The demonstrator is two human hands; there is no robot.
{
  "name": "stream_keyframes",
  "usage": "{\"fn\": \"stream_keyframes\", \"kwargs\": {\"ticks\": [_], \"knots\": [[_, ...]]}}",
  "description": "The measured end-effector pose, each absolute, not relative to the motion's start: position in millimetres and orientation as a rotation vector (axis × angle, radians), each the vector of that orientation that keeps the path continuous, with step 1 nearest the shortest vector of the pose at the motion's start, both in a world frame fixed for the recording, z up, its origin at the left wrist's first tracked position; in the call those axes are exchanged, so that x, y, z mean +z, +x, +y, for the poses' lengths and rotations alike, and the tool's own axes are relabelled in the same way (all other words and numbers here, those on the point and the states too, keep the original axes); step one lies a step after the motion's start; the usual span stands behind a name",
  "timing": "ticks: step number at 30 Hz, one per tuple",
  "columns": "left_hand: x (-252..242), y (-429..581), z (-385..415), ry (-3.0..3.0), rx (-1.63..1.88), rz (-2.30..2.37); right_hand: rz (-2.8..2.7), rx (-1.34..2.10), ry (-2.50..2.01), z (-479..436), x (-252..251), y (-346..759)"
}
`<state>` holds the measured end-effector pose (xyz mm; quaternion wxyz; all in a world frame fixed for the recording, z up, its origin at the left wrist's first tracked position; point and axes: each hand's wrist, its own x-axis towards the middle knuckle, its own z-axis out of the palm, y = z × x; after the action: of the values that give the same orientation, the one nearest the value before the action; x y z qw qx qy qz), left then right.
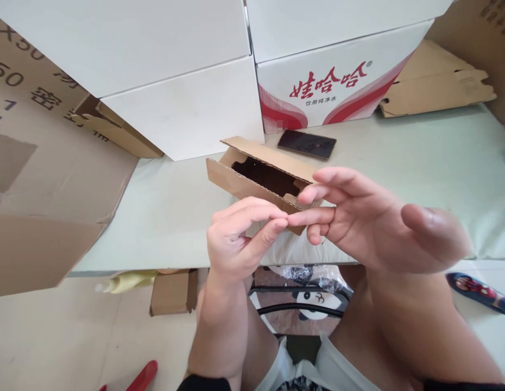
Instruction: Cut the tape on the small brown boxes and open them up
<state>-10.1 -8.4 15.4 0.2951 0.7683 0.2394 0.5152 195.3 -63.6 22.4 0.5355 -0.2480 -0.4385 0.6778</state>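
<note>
My left hand (240, 236) is raised in a pinch, thumb and forefinger pressed together. Their tips meet the tip of one finger of my right hand (362, 222); anything small between them is too hidden to make out. My right hand has its palm turned up toward me, fingers spread and thumb apart. Just behind both hands, a small brown cardboard box (240, 182) lies on the pale green surface with its long flaps up and a dark inside. The right fingers cover its near right end.
Behind the box lies a dark phone (307, 144). White cartons (183, 108) and a red-and-white printed carton (338, 81) are stacked at the back. A large brown carton (52, 179) stands left, flattened cardboard (435, 87) right. Below are a small carton (173, 293) and a yellow bottle (132, 281).
</note>
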Motion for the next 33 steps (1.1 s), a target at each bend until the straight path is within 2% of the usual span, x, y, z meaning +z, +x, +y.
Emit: {"fn": "stream_keyframes", "kwargs": {"ticks": [10,17,26,29,33], "knots": [[12.2,-12.1,-12.8,1.523,1.391,0.545,-1.038,1.528,-0.65,-64.1,23.6,197.4],[9.7,-34.8,-23.6,1.602,1.485,0.722,-0.993,1.337,-0.652,-67.0,26.0,211.0],[40.2,-34.3,-41.5,1.608,1.398,0.796,-0.949,1.124,-0.652,-77.9,42.3,221.1],[32.6,-36.7,-54.6,1.417,1.445,0.855,-0.967,1.122,-0.738,-82.1,47.9,224.0],[5.0,-22.1,-81.2,1.06,1.328,0.989,-0.955,1.123,-0.773,-86.8,51.1,227.2]]}}
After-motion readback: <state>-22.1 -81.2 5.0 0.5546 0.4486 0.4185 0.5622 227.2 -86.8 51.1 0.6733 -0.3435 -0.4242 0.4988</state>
